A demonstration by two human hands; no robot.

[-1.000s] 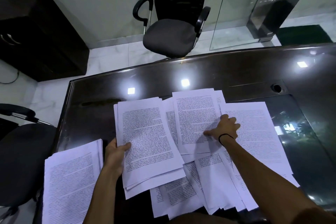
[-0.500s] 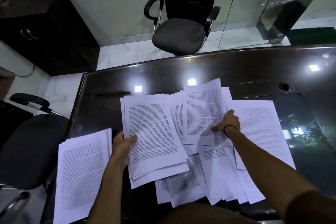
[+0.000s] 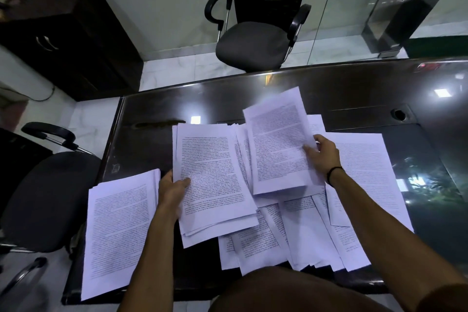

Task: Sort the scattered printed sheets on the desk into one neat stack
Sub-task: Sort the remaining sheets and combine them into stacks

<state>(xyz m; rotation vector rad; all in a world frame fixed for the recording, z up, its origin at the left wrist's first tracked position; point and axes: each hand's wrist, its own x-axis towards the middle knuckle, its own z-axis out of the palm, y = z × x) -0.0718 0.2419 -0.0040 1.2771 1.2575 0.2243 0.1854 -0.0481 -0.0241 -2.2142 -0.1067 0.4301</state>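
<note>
While gripped, sheets (image 3: 276,149) above desk (image 3: 354,99)

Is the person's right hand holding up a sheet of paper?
Yes, the right hand pinches a printed sheet lifted off the scattered papers.

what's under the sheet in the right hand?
The right hand pinches the sheet, tilted up. Below lie overlapping loose sheets on the desk. How many it covers cannot be seen.

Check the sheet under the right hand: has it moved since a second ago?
Yes. The right hand has lifted the sheet; its far edge now tilts up toward the desk's far side, above the scattered sheets.
</note>
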